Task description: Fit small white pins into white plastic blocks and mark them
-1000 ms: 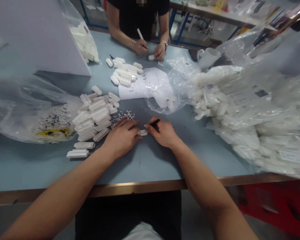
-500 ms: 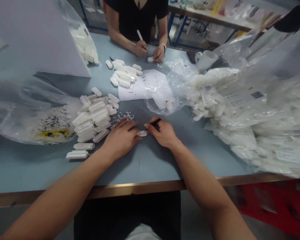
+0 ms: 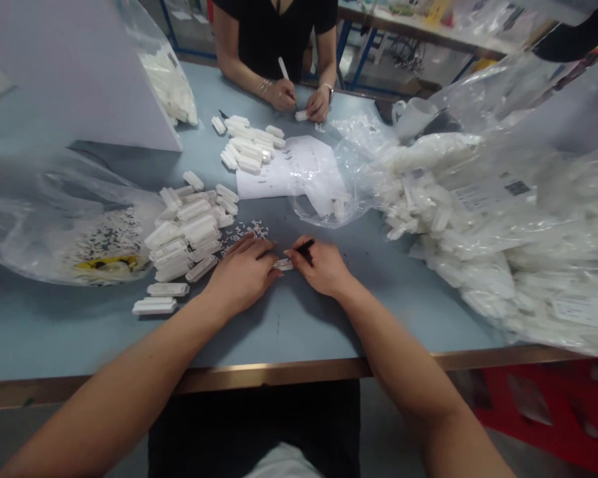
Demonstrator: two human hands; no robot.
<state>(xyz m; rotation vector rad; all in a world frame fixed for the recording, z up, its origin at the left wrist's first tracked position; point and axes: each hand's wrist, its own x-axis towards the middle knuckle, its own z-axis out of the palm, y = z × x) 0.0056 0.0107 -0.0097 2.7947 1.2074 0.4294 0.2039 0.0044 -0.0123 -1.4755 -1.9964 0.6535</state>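
Note:
My left hand rests on the table with its fingertips closed on a small white plastic casing, which has dark marks on its upper face. In my right hand a slim black pen-shaped tool is pinched, slanting down to the left over the casing. The tool's tip is too small to make out. Just beyond my left fingers lie scattered tiny white pieces. To the left is a heap of similar white casings, with two more in front of it.
Across the table a person's hands hold a white pen-like tool and a casing beside another pile. A printed sheet lies between us. Bulky clear bags fill the right; another bag lies left. A white mug stands behind.
My right hand has shifted slightly left and the black tool now reaches over the casing. My left hand keeps its hold in the same place.

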